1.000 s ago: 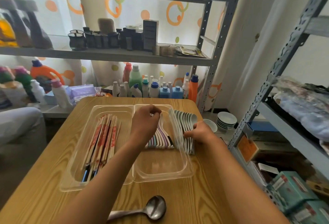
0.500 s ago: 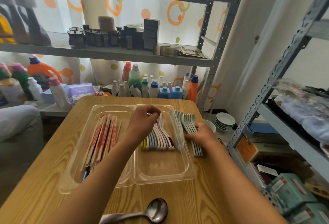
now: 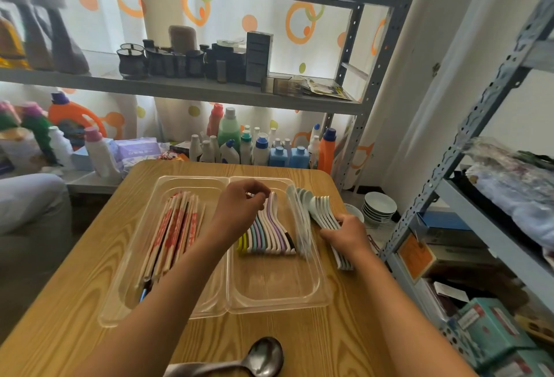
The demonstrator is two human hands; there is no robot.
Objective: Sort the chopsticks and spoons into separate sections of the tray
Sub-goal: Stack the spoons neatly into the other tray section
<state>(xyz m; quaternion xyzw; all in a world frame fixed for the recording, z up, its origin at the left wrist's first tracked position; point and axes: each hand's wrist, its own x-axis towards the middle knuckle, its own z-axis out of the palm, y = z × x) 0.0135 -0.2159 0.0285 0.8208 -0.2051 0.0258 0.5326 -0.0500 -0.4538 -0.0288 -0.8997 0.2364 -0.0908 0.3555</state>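
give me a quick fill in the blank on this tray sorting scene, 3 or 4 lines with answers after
1. The chopsticks lie in the ______ section of the clear tray.
2. The right hand grips a bundle of white spoons that is ______ the tray.
3. The left hand is over the pastel spoons in the tray's ______ section.
4. The metal spoon lies on the ______, nearer the person than the tray.

Missing words: left; outside; right; table

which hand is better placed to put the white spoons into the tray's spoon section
Right. The right hand already grips the white spoons just outside the tray, while the left hand is busy over the coloured spoons.
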